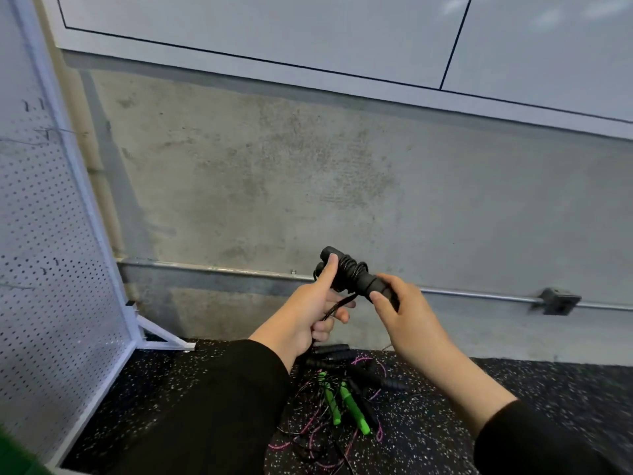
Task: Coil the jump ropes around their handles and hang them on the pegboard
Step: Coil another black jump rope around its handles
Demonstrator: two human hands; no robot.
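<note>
While my left hand clamps the black handles, my right hand pinches their four-o'clock end; rope trails below.

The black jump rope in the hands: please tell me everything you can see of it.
The black jump rope has two dark, matte handles held side by side, with thin black cord coiled round their middle. It lies tilted, its far end up and to the left, in front of the concrete wall. The left hand grips the upper end, thumb along it, and holds the loose cord that hangs below. The right hand pinches the lower end. It is not yet hung.
</note>
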